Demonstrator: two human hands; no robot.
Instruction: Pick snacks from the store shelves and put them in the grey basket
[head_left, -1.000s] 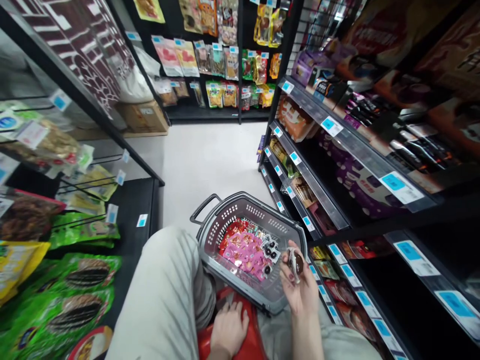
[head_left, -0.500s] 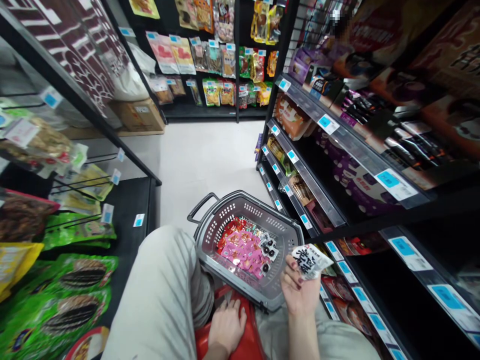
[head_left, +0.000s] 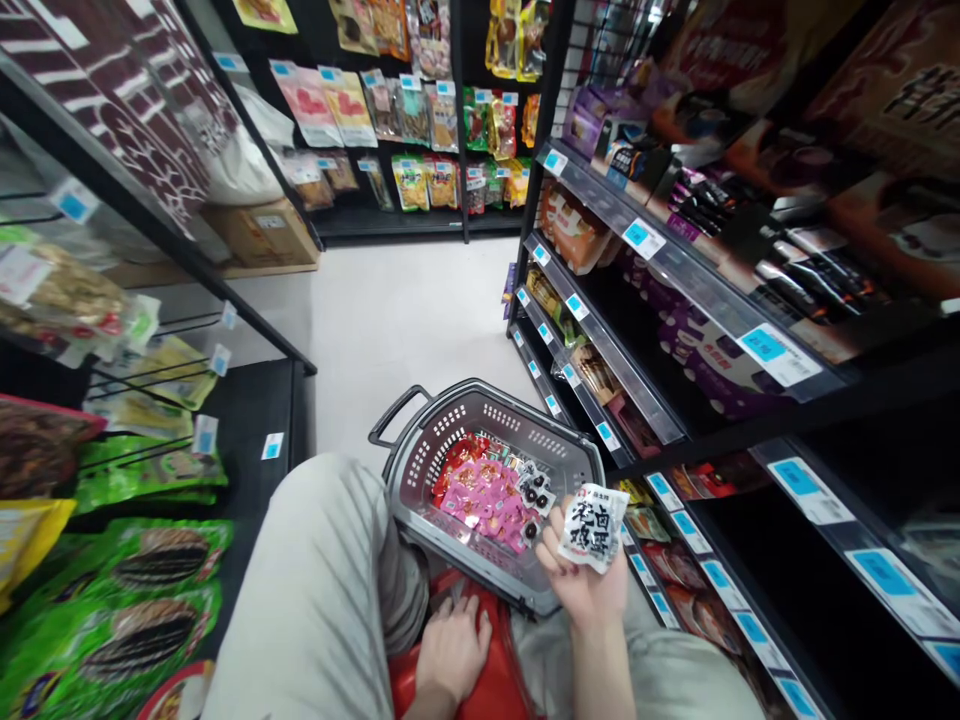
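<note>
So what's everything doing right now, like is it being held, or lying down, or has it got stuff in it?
Right hand: gripping the white packet
White packet: held, black lettering towards the camera
Left hand: resting on something red, gripping nothing visible
Basket: open-topped, partly filled
Pink packets: heaped in the basket
Red packets: in the basket, beside the pink ones
Green bags: lying at the left

Shopping basket (head_left: 502, 413) partly hidden; price tags (head_left: 780, 352) too small to read.
Right hand (head_left: 592, 592) and white sachet (head_left: 595, 528) cover the basket's near right corner; left hand (head_left: 452, 648) partly hides a red object (head_left: 505, 640); the left edge crops a yellow bag (head_left: 26, 540).
</note>
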